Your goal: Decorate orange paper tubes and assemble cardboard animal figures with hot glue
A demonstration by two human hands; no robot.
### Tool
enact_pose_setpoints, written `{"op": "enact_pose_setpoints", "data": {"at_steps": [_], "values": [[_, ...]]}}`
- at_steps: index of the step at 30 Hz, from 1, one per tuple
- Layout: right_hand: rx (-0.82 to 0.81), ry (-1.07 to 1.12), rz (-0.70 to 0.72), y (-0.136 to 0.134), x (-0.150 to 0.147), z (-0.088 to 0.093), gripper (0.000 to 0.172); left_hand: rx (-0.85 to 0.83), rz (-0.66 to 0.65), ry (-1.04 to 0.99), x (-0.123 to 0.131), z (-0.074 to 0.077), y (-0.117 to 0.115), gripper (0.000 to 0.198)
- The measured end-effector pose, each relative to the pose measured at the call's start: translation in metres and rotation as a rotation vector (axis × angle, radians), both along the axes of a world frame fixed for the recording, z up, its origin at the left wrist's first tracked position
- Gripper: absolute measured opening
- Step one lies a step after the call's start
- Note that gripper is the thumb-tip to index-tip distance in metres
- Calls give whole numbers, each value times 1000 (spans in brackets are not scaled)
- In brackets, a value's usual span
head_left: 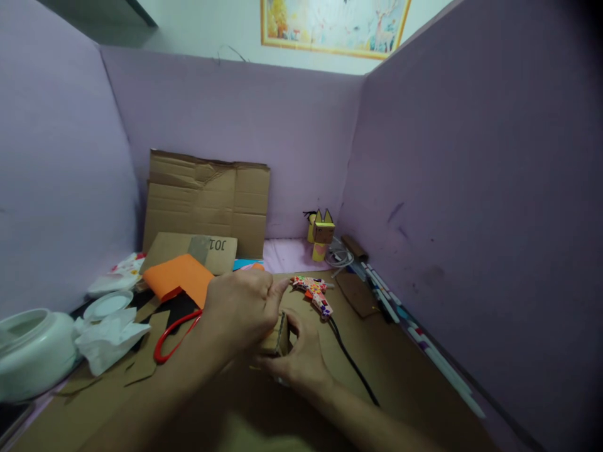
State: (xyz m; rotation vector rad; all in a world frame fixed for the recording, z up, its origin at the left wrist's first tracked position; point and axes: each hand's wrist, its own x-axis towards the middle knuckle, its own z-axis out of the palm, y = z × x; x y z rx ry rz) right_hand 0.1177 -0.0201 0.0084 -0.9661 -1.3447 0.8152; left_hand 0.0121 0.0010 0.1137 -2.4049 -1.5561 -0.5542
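A small cardboard box (276,339) with corrugated edges is held low over the cardboard-covered tabletop. My right hand (304,361) grips it from the right, thumb and fingers wrapped round its sides. Against its upper left side is my left hand (242,307), closed with the fingers curled and the thumb stretched over the top edge; its fingertips are hidden. Just beyond the hands lies a flower-patterned hot glue gun (311,289), its black cord running toward me. Red-handled scissors (162,348) lie left of my left forearm, partly covered.
An orange paper piece (176,276), crumpled white tissue (106,345) and a white pot (35,351) crowd the left side. Flattened cardboard (207,201) leans at the back. A small cardboard animal figure (323,232) stands back right. Markers (443,367) line the right wall.
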Motion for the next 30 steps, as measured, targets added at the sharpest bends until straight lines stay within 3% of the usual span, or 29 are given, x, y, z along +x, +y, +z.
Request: {"op": "enact_pose_setpoints", "data": {"at_steps": [13,23,30], "values": [[-2,-25,-20,-2,-2,4,31,-74,15,5,1,2,0,50],[11,-53,23,4,0,-2,37,-69,5,-29,0,-2,-1,43],[8,-7,-24,2,-2,1,36,-44,6,6,2,-1,0,46]]}}
